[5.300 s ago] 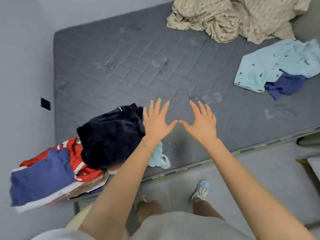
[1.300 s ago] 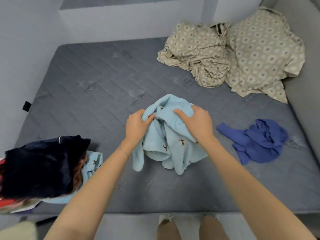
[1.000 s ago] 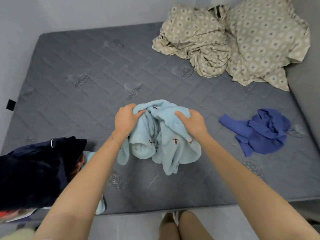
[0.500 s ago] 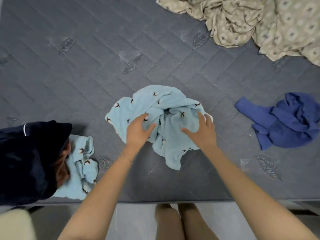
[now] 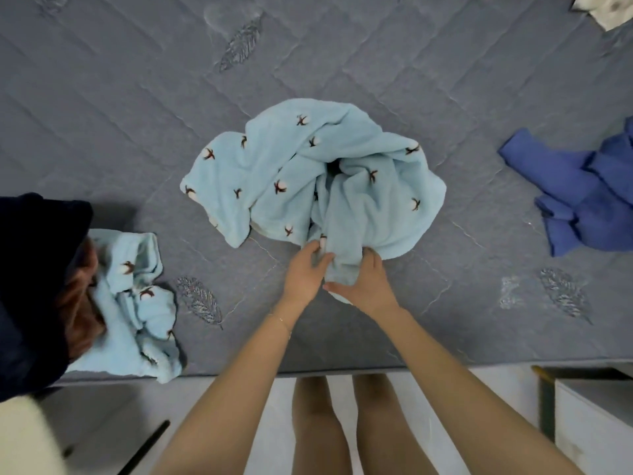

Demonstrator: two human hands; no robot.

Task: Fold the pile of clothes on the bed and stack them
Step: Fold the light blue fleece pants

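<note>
A light blue garment printed with small brown-and-white sprigs lies crumpled on the grey quilted mattress, about midway along its front edge and a little back from it. Its near end narrows into a bunched strip, and both hands grasp that strip: the left hand closes on it from the left with curled fingers, and the right hand wraps it from the right, thumb reaching across beneath the cloth. The two hands nearly touch; how tightly the left one pinches is hard to judge from this angle. At the left edge of the mattress a navy garment sits on top of a heap, with reddish fabric showing under it and a second light blue piece of the same print spreading out beside it, down to the front edge. Near the right edge a blue garment lies rumpled, well apart from the hands. A scrap of patterned sheet shows at the far right corner
</note>
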